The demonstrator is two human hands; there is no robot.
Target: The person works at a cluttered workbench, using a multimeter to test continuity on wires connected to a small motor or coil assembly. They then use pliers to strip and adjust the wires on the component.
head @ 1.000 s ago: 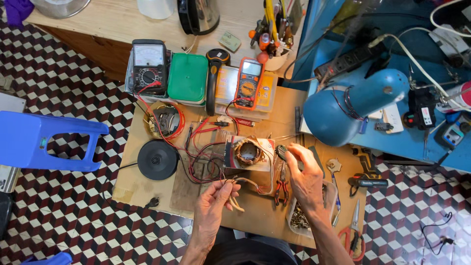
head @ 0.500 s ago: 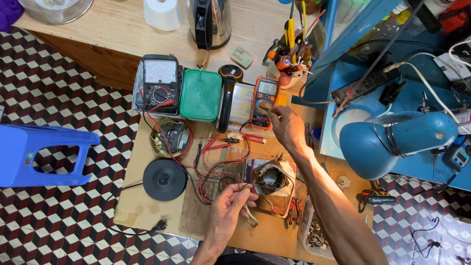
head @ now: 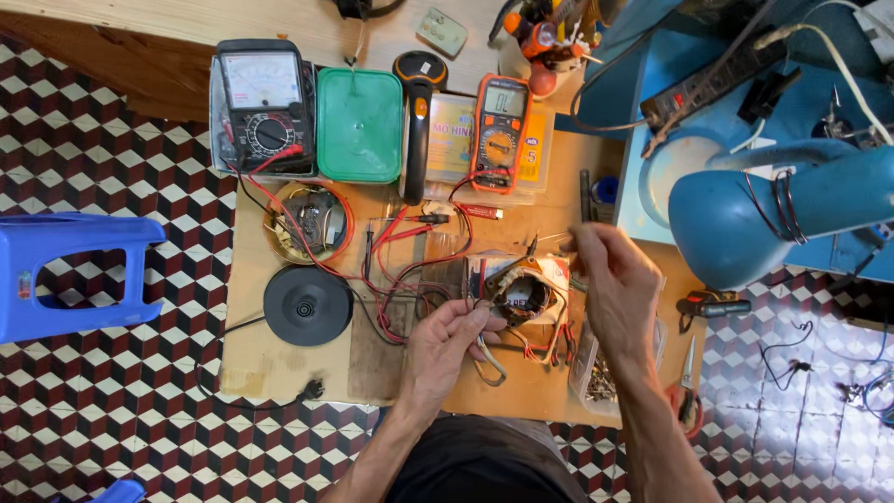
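Observation:
A small motor stator (head: 523, 294) with copper windings and red leads lies on the wooden board (head: 279, 368) in front of me. My left hand (head: 445, 343) pinches its leads at the stator's left edge, and a beige sleeved loop (head: 491, 365) hangs below the fingers. My right hand (head: 610, 278) is raised just right of the stator. Its fingertips are pinched on a thin metal piece (head: 549, 238) that is blurred. An orange digital multimeter (head: 500, 121) lies beyond, and its red and black probes (head: 410, 224) rest on the board.
At the back stand an analog multimeter (head: 265, 102), a green box (head: 358, 126) and a black-handled tool (head: 417, 121). A round tin of parts (head: 312, 224) and a black disc (head: 307, 305) lie on the left. A blue lamp (head: 773, 210), a screw container (head: 596, 373) and pliers (head: 684, 391) are on the right, a blue stool (head: 65, 275) far left.
My right hand reached up beside the orange multimeter, then came back above the stator with its fingers pinched. My left hand stayed on the stator's leads. The camera moved closer.

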